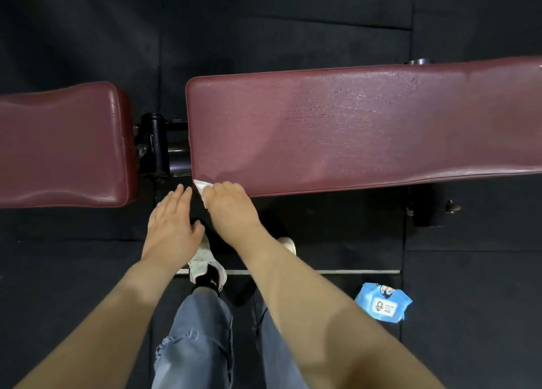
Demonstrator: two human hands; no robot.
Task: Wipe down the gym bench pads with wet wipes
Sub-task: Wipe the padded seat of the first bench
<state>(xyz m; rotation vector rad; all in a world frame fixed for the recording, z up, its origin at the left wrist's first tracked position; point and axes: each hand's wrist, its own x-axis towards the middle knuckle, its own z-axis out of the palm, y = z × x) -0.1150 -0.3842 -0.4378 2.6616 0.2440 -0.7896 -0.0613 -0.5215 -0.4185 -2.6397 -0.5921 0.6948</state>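
two maroon pads here, a short seat pad (61,145) on the left and a long back pad (363,130) on the right, with the black frame joint (155,145) in the gap. the right hand (231,209) has its fingers curled over a white wet wipe (201,189), pressing it on the near left corner of the long pad. the left hand (173,224) is flat, fingers straight, holding nothing, just beside it. the blue wipes pack (384,302) lies on the dark floor mat (469,300), near right.

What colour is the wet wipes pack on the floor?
The wet wipes pack is light blue with a white label, seen in the head view.
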